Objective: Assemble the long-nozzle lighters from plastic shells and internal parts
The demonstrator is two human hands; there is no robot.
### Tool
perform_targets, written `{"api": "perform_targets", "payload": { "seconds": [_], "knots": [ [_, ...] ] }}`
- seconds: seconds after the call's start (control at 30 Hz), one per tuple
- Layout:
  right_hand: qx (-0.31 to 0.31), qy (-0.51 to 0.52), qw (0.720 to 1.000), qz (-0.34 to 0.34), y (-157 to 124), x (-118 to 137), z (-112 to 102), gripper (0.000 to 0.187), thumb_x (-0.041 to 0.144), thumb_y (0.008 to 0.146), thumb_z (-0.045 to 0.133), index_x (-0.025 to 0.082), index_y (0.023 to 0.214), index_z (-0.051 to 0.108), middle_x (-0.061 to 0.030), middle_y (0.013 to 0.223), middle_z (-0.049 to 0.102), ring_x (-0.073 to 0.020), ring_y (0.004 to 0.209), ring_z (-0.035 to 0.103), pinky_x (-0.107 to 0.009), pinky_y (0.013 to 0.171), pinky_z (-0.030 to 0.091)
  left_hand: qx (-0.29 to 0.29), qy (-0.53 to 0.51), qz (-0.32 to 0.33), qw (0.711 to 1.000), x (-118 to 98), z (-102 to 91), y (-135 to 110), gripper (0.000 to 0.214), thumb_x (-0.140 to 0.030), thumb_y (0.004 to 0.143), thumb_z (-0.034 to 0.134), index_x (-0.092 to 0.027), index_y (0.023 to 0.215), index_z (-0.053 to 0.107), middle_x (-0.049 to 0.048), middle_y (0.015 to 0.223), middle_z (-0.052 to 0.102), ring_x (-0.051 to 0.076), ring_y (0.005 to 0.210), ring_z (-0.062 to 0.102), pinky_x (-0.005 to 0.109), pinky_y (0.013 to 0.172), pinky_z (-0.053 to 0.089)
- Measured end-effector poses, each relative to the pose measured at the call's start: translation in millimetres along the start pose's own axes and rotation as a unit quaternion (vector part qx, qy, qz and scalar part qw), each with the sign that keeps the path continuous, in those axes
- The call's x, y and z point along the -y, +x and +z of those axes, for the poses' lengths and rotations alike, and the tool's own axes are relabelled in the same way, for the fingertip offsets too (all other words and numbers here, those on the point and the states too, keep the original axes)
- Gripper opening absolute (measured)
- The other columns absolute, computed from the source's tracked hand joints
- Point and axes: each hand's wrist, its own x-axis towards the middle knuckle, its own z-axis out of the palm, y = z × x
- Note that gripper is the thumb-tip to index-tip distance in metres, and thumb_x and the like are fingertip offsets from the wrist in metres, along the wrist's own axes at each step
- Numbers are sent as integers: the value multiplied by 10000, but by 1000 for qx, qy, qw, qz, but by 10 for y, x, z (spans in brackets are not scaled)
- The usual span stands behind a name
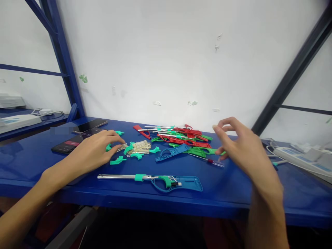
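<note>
My left hand (100, 148) reaches over the left end of a pile of small cream-coloured parts with metal ends (141, 147). Its thumb and index fingertips are apart at the pile's edge, by a green trigger piece (128, 148). Raised above the table on the right is my right hand (236, 141), fingers loosely bent and apart, nothing visible in them. In front lies a blue half-shell of a long-necked lighter (190, 183), fitted with a metal tube (116, 176), a green collar and a green trigger. Behind it rests another blue handle shell (172, 152).
Red, green and metal-tubed lighter parts (181, 136) are heaped near the wall. A screwdriver (215, 163) with a clear handle lies by my right hand. Two phones (61, 147) lie at left. White devices with cables (303, 159) stand at far right. Blue frame posts (61, 52) flank the table.
</note>
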Motion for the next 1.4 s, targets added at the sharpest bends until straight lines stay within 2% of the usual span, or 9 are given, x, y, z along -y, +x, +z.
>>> {"api": "perform_targets", "payload": {
  "seconds": [0.2, 0.3, 0.47, 0.57, 0.73, 0.87, 1.03, 1.17, 1.4],
  "knots": [
    [97, -139, 985, 16, 147, -269, -94, 416, 616, 988, 547, 246, 927, 728, -47, 770, 784, -225, 620, 735, -331, 613, 522, 29, 14, -13, 999, 172, 15, 15, 328, -418, 983, 531, -274, 1081, 809, 97, 1160, 765, 316, 1052, 700, 453, 876, 534],
    [132, -185, 973, 27, 239, -428, -98, 448, 621, 976, 532, 242, 995, 770, -70, 892, 822, -270, 734, 752, -387, 725, 519, 34, 1, -11, 999, 183, 28, 18, 337, -462, 992, 550, -270, 1064, 817, 94, 1139, 779, 311, 1040, 713, 430, 868, 543],
    [207, -221, 953, 24, 299, -540, -86, 470, 596, 977, 511, 235, 1063, 798, -79, 1065, 829, -283, 811, 742, -397, 769, 519, 53, -47, 6, 997, 192, 69, 23, 333, -529, 996, 579, -319, 1079, 824, 61, 1155, 783, 318, 1081, 704, 426, 926, 531],
    [197, -213, 957, 11, 293, -526, -87, 481, 608, 981, 495, 242, 1061, 796, -70, 1079, 830, -299, 916, 749, -379, 780, 520, 62, -47, 12, 997, 187, 87, 33, 360, -546, 998, 570, -316, 1103, 827, 72, 1124, 776, 318, 1044, 700, 436, 933, 524],
    [224, -222, 949, 26, 309, -541, -104, 477, 595, 974, 518, 229, 1054, 814, -90, 1075, 835, -298, 873, 755, -376, 772, 532, 72, -48, 22, 996, 130, 87, 51, 395, -549, 998, 550, -290, 1065, 840, 86, 1092, 756, 310, 992, 699, 430, 921, 524],
    [258, -228, 938, 42, 322, -639, -97, 344, 512, 931, 621, 253, 1021, 828, -75, 1072, 835, -304, 950, 758, -361, 804, 543, 76, -49, 22, 996, 114, 87, 58, 456, -599, 999, 518, -288, 1062, 846, 91, 1070, 754, 308, 961, 695, 420, 909, 524],
    [326, -219, 918, 43, 286, -724, -39, 197, 370, 792, 787, 283, 958, 849, -33, 958, 838, -270, 872, 770, -313, 721, 549, 84, -53, 29, 995, 111, 97, 54, 421, -573, 1000, 530, -297, 1072, 840, 77, 1061, 758, 291, 961, 694, 388, 875, 521],
    [349, -227, 908, 50, 278, -698, -24, 152, 262, 775, 772, 286, 902, 851, -30, 933, 833, -268, 894, 769, -306, 725, 540, 80, -52, 27, 995, 54, 59, 37, 387, -535, 993, 537, -303, 1071, 837, 66, 1092, 771, 289, 983, 702, 382, 871, 528],
    [363, -221, 904, 46, 273, -654, -27, 187, 257, 805, 740, 267, 952, 855, -44, 994, 840, -275, 933, 772, -306, 763, 557, 67, -54, 52, 995, 77, 88, 17, 319, -458, 999, 560, -308, 1039, 839, 53, 1090, 785, 288, 987, 708, 367, 904, 537]
  ]
}}
